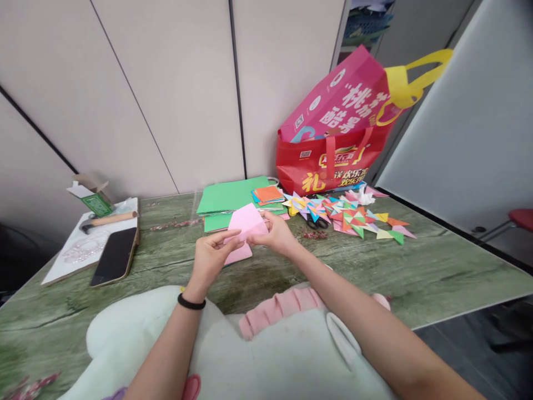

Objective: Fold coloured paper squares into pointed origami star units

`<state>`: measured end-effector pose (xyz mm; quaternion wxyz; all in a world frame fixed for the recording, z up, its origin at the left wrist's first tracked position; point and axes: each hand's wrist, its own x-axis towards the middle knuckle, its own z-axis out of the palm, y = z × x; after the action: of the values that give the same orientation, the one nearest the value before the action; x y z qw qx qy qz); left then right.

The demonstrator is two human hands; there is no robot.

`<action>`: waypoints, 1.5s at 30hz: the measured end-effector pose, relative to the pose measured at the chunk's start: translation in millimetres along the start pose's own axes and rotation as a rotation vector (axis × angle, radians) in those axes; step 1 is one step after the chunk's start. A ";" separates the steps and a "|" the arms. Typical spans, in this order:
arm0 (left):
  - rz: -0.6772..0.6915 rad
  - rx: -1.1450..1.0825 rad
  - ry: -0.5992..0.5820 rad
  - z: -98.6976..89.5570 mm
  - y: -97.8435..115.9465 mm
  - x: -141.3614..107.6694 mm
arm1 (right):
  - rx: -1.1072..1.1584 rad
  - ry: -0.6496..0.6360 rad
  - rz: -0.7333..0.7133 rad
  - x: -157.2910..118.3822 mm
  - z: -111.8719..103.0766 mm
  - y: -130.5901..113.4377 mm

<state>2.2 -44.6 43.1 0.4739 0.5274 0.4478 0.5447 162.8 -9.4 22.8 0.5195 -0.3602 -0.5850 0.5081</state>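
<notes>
A green wood-grained surface (375,272) spans your view, its bare grain showing both sides of your hands, its right edge well apart. A pale plush toy (266,361) lies along the near side, below your forearms. A red bag (303,169) bounds the far right. Before it, many folded paper pieces (358,218) look finished. The fingers of your left hand (208,258) and right hand (278,236) grasp pink paper (249,218), seemingly little folded.

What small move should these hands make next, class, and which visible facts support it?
Perhaps lower the pink paper onto the table for firm backing: the left hand and right hand both pinch it, and it looks raised, with fingers supporting it.
</notes>
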 end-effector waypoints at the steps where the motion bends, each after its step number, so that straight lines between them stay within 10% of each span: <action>1: 0.002 0.000 0.001 -0.1 0.5 0.0 | 0.017 -0.004 0.010 0.0 0.2 -0.3; 27: 0.085 0.125 0.102 -13.1 2.6 7.0 | 0.024 0.302 -0.034 13.4 -13.3 12.4; 45: -0.049 -0.056 -0.384 -12.5 0.8 2.7 | -0.099 0.084 0.071 6.8 -9.8 10.0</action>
<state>-10.3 -41.9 43.8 0.5781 0.5972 0.3467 0.4346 170.0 1.5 14.1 0.5068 -0.4270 -0.5737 0.4813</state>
